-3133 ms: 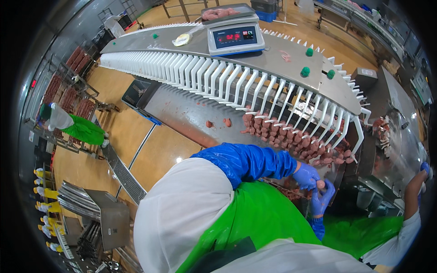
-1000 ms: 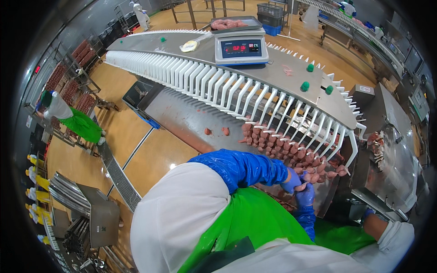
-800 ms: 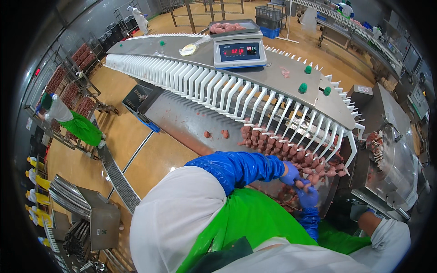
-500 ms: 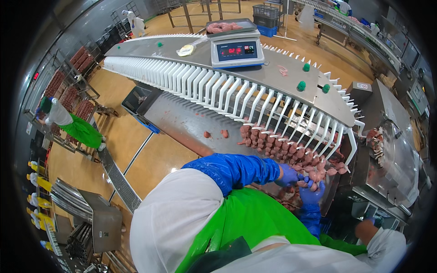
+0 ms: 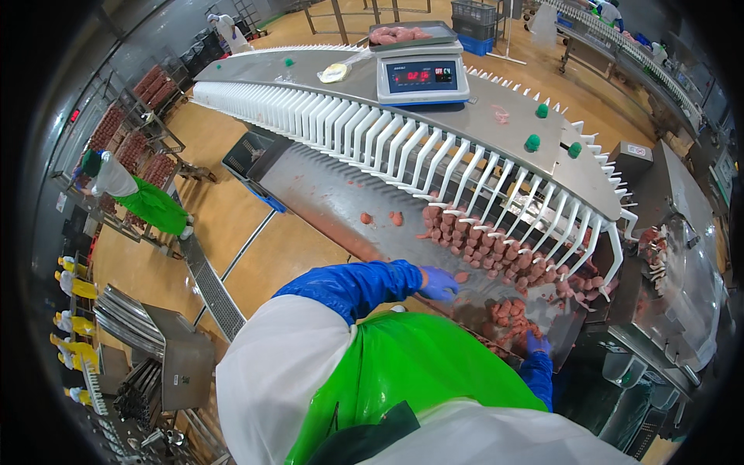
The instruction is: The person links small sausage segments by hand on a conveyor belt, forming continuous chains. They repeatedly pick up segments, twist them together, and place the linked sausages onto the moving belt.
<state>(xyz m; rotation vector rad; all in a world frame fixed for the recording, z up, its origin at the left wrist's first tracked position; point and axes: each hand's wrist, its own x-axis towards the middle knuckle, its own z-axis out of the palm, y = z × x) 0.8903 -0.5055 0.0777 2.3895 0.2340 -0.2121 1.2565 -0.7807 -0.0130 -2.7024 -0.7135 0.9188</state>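
Note:
My left hand [image 5: 439, 284], in a purple-blue glove and blue sleeve, is over the metal trough with its fingers stretched out. A small loose sausage piece [image 5: 461, 277] lies just past its fingertips. My right hand [image 5: 537, 343], gloved alike, is at the edge of a heap of sausage links [image 5: 509, 316] in the trough, closed on links there; its fingertips are partly hidden. Above both hands, chains of short reddish sausages [image 5: 484, 242] hang from the white hooks [image 5: 434, 155] of a long oval conveyor.
A scale [image 5: 422, 77] carrying a tray of sausages [image 5: 399, 35] stands on the conveyor top. Two loose pieces [image 5: 396, 218] lie in the trough [image 5: 318, 194]. A stuffing machine [image 5: 674, 287] stands at right. At left, a person in a green apron [image 5: 147, 200] works by sausage racks.
My hands have parted from the hanging links. The left has moved left over the trough; the right has come down to the heap. The view has shifted slightly.

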